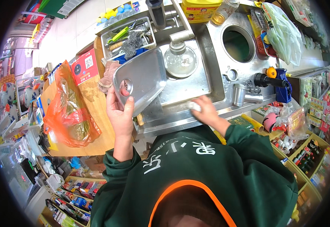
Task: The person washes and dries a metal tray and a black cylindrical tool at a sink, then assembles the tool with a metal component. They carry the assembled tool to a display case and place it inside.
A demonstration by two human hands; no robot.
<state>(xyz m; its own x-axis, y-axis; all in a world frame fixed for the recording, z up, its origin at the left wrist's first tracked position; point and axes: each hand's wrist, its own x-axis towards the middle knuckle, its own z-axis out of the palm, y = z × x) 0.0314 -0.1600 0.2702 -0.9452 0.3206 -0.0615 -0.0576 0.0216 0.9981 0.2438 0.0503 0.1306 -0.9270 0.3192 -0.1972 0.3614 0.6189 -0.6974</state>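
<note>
My left hand [121, 115] grips a rounded rectangular lid [146, 73], translucent grey, thumb along its near edge. A finger shows at a round opening or clear recess in the lid, which is tilted over the left side of the steel sink [189, 99]. Closed around a small white wad [195, 106], perhaps a sponge or cloth, my right hand [207, 112] rests near the sink's front edge. Under the faucet [181, 36] sits a round clear vessel or lid [180, 62] in the basin. Most of my left fingers are hidden behind the lid.
A white basket [106, 39] of utensils with a steel scourer [131, 45] stands behind the lid. To the left, an orange plastic bag [72, 113] lies on a wooden table [93, 90]. A round drain hole [237, 45], metal cylinder [239, 94] and black-handled tool [267, 80] are right.
</note>
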